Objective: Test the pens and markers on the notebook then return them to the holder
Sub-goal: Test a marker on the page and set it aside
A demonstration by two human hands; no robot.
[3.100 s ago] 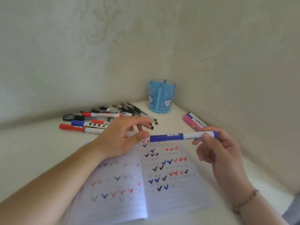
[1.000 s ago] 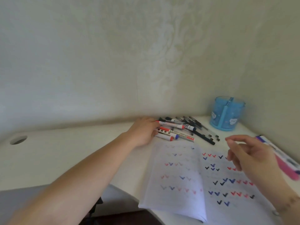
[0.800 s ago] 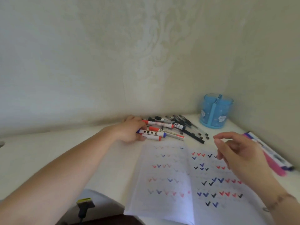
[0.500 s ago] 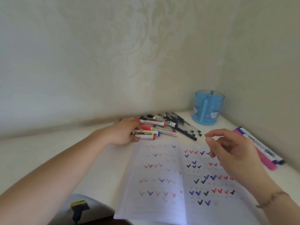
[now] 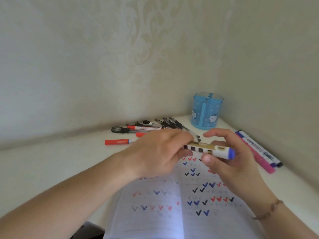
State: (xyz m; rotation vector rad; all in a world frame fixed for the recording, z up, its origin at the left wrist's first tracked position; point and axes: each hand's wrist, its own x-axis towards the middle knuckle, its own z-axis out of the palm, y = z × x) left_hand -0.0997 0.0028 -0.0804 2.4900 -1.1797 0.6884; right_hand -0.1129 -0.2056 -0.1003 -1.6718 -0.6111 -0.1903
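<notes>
both hands (image 5: 160,152) (image 5: 231,157) grip blue-capped marker (image 5: 212,150) over notebook (image 5: 193,200); loose pens (image 5: 148,128) behind, holder (image 5: 206,112) beyond.

Two bare forearms reach in from the lower edge, no sleeves visible on either. The left hand (image 5: 158,152) wears no ring or band. A thin beaded bracelet (image 5: 269,210) in brownish tones circles the wrist of the right hand (image 5: 229,159); its fingernails appear short and unpainted.
</notes>
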